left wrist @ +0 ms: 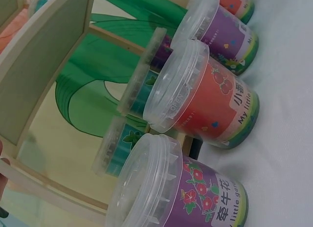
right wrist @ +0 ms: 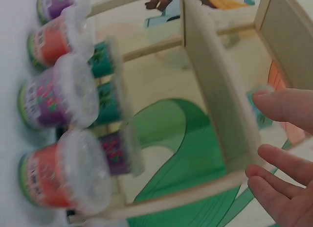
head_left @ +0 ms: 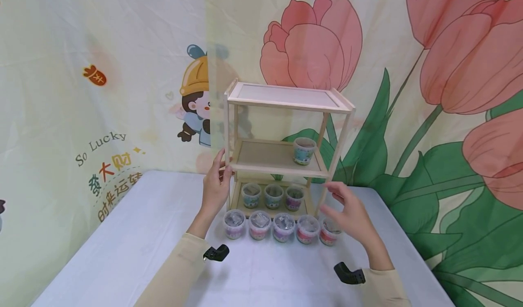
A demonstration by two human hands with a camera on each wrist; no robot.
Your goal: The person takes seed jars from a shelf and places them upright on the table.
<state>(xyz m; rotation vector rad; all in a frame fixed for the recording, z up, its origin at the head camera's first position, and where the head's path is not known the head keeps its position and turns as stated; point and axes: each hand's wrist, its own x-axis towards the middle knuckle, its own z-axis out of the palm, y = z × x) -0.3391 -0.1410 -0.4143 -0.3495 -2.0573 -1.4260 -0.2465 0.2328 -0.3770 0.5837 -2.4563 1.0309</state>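
A small wooden rack stands on the table, with a pale top and two lower shelves. My left hand holds its left post near the middle shelf, thumb in front. My right hand is beside the right post with fingers spread and bent slightly, nothing between them. It overlaps the rightmost front cup, a red one. A teal lidded cup sits at the right of the middle shelf. On the bottom shelf are two teal cups and a purple cup.
Several lidded plastic cups in purple and red stand in a row on the white tablecloth before the rack. A printed cloth backdrop with tulips hangs close behind it.
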